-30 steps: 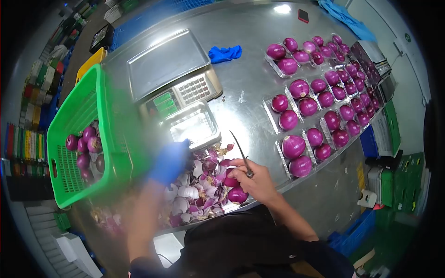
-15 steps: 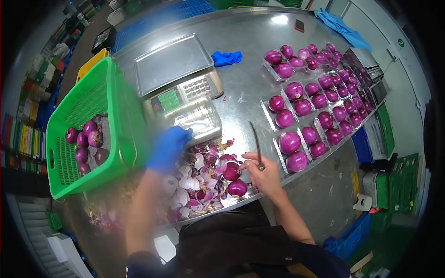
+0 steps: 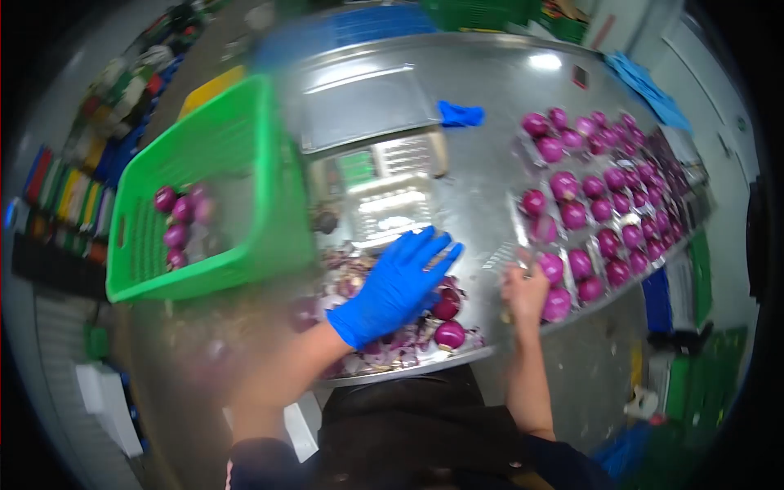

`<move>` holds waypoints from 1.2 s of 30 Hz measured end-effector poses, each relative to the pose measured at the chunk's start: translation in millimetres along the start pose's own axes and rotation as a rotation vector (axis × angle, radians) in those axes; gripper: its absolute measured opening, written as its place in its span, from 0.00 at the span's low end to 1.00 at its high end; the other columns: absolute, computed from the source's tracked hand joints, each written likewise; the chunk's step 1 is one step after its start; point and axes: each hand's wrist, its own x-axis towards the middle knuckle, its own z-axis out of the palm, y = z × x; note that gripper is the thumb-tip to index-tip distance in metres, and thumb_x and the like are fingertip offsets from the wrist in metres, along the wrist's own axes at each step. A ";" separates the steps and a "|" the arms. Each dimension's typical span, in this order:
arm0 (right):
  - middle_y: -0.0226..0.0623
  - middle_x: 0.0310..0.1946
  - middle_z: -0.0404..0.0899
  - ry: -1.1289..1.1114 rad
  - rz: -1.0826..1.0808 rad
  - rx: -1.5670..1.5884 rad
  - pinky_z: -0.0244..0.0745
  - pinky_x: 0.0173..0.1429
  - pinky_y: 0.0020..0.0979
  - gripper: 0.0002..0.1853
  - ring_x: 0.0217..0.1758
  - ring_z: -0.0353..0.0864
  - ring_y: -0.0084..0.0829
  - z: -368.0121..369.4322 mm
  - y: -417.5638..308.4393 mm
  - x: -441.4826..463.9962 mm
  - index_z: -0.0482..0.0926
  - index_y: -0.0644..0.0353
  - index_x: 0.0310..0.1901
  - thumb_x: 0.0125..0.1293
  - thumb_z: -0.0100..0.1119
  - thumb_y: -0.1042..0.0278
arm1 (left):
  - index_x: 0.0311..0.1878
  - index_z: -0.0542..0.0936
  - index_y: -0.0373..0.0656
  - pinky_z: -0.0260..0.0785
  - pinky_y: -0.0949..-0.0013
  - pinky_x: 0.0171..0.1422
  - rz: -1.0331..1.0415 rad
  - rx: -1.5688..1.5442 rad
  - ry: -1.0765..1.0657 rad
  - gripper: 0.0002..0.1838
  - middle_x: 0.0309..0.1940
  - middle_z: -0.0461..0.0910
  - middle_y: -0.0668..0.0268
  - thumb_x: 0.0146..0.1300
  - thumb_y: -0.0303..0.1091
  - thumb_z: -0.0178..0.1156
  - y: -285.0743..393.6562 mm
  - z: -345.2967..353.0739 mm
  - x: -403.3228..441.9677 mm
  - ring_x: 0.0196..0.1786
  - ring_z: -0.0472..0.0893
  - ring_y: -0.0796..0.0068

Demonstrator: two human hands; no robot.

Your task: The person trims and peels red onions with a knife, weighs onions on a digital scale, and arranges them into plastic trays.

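Pale wall (image 3: 731,175), dull grey floor (image 3: 584,371)

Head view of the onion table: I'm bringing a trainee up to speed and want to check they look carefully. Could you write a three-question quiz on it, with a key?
1. Multiple choice: which hand wears the blue glove?
a) right
b) left
c) both

2. True or false: onions lie inside the green basket.

3. Fill in: between the scale and the loose onion skins sits a clear plastic ___.

Key
1. b: the left hand is gloved.
2. True: several show through its open top.
3. Tray.
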 end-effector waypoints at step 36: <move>0.35 0.29 0.80 0.021 -0.288 -0.890 0.70 0.37 0.25 0.14 0.31 0.73 0.21 140.9 -26.4 -77.7 0.80 0.72 0.50 0.70 0.59 0.70 | 0.61 0.78 0.38 0.74 0.66 0.51 -0.738 0.491 -0.090 0.26 0.52 0.84 0.56 0.56 0.21 0.66 -87.4 -314.6 -140.2 0.48 0.83 0.63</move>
